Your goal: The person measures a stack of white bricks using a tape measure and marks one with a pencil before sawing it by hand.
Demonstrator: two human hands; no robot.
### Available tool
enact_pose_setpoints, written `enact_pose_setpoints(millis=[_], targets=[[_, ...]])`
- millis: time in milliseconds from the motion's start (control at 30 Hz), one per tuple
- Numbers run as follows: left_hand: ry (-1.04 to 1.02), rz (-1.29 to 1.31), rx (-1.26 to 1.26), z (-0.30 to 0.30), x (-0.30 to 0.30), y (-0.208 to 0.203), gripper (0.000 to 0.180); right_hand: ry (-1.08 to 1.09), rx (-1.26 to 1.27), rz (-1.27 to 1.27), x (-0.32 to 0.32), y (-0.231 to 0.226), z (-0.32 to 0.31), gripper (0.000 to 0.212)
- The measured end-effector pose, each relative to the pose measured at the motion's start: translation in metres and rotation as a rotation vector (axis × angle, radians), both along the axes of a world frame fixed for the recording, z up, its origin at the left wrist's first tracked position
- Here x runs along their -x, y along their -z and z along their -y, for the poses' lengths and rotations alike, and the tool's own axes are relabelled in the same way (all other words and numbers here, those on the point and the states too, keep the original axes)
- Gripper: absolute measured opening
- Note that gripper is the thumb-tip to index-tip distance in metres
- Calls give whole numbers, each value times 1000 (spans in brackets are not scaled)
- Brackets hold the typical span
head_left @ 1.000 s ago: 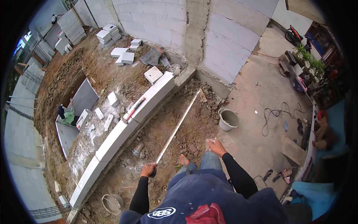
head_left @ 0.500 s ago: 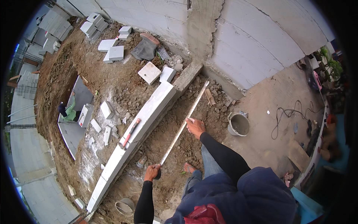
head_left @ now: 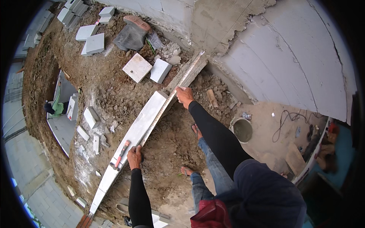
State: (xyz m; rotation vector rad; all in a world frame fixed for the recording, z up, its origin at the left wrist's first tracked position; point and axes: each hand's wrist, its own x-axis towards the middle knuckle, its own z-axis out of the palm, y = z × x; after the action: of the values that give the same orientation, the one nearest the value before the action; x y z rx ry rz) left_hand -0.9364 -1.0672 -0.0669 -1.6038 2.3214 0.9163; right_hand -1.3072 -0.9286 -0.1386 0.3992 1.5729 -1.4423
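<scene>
My left hand (head_left: 134, 156) is closed around the dark case of a tape measure (head_left: 191, 71), beside the row of white blocks (head_left: 143, 114). From there the pale blade runs out along the row's right edge. My right hand (head_left: 185, 97) pinches the blade just past the end block. The blade's far end lies over the concrete strip (head_left: 198, 70), close to the column at the wall. A red-handled hammer (head_left: 121, 154) rests on top of the blocks, left of my left hand.
Loose white blocks (head_left: 161, 71) and a grey boot-like item (head_left: 131, 36) lie on the soil. A mortar bucket (head_left: 242, 130) and a cable (head_left: 291, 119) are at right. Another person in green (head_left: 57, 108) works in a pit at left. A second bucket (head_left: 122, 207) stands near my left forearm.
Both hands have moved up and left with the tape measure, bringing its blade from above the soil to the edge of the block row. My view has shifted closer to the wall.
</scene>
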Motion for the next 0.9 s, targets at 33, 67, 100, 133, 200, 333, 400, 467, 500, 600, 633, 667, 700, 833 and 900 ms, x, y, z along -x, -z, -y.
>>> enact_pose_setpoints(millis=[33,67,100,133,200,333,400,467,500,600,633,667,700,833,900], targets=[[9,30,16,3,17,6,41,62,-4,-4,11,11,0,31],[9,-53,69,10,24,13,39,110,6,0,15,17,7,26],[39,14,108,18,27,24,39,98,19,-14,22,19,10,24],[69,82,148,25,28,32,38,79,12,-9,28,21,17,24],[56,134,119,30,41,44,39,65,-21,-1,41,31,17,26],[65,239,82,32,63,49,41,107,2,25,54,44,20,27],[75,246,78,31,77,51,41,119,-13,39,62,55,16,28],[66,248,74,32,87,55,41,143,-29,47,66,60,15,30],[52,246,73,33,90,56,42,162,-38,47,67,60,17,30],[40,243,112,33,93,61,42,156,-70,57,71,56,19,33],[40,242,133,33,93,62,42,143,-81,63,72,54,21,34],[30,233,112,30,97,61,41,152,-68,47,72,54,19,35],[19,224,92,28,99,58,41,160,-54,31,70,53,18,36],[34,60,49,11,47,56,40,27,70,-65,43,14,5,38],[-95,-106,-57,-20,-2,54,42,-144,109,-103,16,-18,-24,43]])
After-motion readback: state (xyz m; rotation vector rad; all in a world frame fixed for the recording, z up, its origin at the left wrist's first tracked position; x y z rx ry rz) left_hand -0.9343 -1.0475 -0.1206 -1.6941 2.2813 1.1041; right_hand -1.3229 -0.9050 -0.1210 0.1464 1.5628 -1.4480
